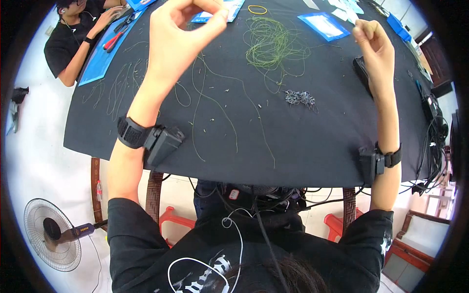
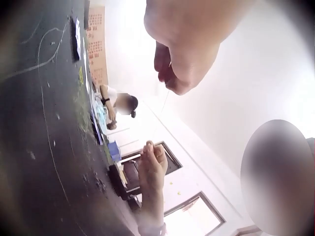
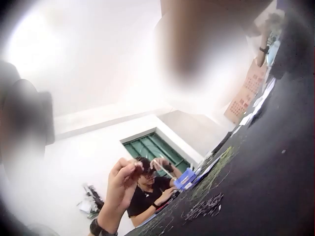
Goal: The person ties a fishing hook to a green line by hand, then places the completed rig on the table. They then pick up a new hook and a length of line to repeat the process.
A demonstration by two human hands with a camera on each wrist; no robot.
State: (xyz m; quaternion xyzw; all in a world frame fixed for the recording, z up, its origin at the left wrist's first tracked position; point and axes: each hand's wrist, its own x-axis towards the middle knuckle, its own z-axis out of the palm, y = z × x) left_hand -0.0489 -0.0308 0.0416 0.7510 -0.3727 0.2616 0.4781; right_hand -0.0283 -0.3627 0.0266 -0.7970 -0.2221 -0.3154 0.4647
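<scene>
My left hand (image 1: 183, 27) is raised over the left part of the table, thumb and fingertips pinched together. In the left wrist view a thin strand (image 2: 170, 64) shows at those fingertips and runs faintly down toward the other hand. My right hand (image 1: 375, 51) is held up on the far right, thumb and index finger pinching; the strand's end there is too fine to make out. Between the hands lies a loose tangle of green line (image 1: 273, 46). Nearer me sit a small pile of grey wire-like pieces (image 1: 300, 99) and cut lengths of green line (image 1: 215, 100).
A black table (image 1: 312, 151) spreads before me. Blue-and-white packets (image 1: 324, 26) and a yellow ring (image 1: 257, 9) lie at the back. At the left, pliers (image 1: 113, 41) rest on a blue sheet (image 1: 95, 68) beside a seated person (image 1: 68, 44). Black cables (image 1: 432, 146) crowd the right edge.
</scene>
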